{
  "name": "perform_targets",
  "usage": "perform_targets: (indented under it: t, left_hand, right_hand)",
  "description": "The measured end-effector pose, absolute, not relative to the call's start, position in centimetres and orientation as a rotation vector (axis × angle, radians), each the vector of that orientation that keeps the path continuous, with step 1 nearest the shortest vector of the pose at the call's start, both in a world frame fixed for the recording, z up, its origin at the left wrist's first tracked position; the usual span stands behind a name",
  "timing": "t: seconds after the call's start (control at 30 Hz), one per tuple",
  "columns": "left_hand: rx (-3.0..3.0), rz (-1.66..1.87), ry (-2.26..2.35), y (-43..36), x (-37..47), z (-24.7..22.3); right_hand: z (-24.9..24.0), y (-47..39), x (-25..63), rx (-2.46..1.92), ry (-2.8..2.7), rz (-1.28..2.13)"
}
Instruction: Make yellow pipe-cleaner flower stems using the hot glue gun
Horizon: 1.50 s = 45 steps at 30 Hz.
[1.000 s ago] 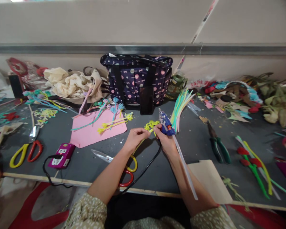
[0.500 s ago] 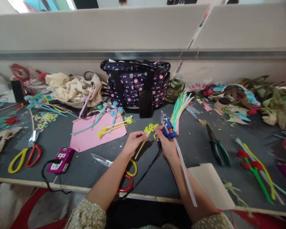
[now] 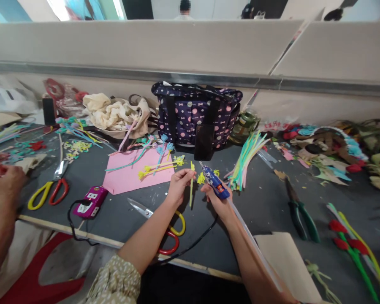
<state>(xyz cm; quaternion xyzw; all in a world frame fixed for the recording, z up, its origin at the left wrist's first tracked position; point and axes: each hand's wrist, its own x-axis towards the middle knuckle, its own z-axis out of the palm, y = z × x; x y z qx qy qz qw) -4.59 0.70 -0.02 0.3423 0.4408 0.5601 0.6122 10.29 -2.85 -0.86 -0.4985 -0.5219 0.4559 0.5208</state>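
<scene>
My left hand [image 3: 178, 188] pinches a thin yellow-green pipe cleaner stem [image 3: 191, 194] and keeps it nearly upright above the table. Just to its right, my right hand [image 3: 221, 204] is wrapped round a blue hot glue gun [image 3: 215, 182], its nozzle pointing up and away from me. A long clear glue stick [image 3: 251, 240] sticks out of the gun's back, along my right forearm. Curly yellow pieces [image 3: 201, 178] show beside the nozzle, partly behind the gun. Beneath my left forearm lie scissors [image 3: 176, 223] with one yellow and one red handle, partly covered.
A pink sheet [image 3: 120, 179] bears yellow and blue pipe cleaner flowers. Behind stand a phone [image 3: 204, 142] and a dotted bag [image 3: 185, 114]. Pipe cleaners [image 3: 245, 162], pliers [image 3: 297, 215] and a card [image 3: 286, 257] lie right. Left are more scissors [image 3: 44, 195], a purple box [image 3: 90, 202] and a co-worker's hand [image 3: 4, 185].
The view has swung left, bringing a co-worker's hand in. My hands have moved apart. The stem has tipped from slanted to upright, and the yellow tuft no longer shows at my left fingertips.
</scene>
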Motion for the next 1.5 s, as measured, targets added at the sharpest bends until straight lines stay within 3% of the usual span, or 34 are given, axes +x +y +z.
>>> perform_targets:
  t: [0.47, 1.5]
  left_hand:
    - [0.828, 1.354, 1.003, 0.52, -4.5, 0.18]
    - [0.833, 1.368, 0.956, 0.51, -4.48, -0.19]
  right_hand:
    - [-1.26, -3.27, 9.78, -1.241, -1.182, 1.206]
    - [-1.5, -3.15, 9.95, -1.316, -1.28, 1.114]
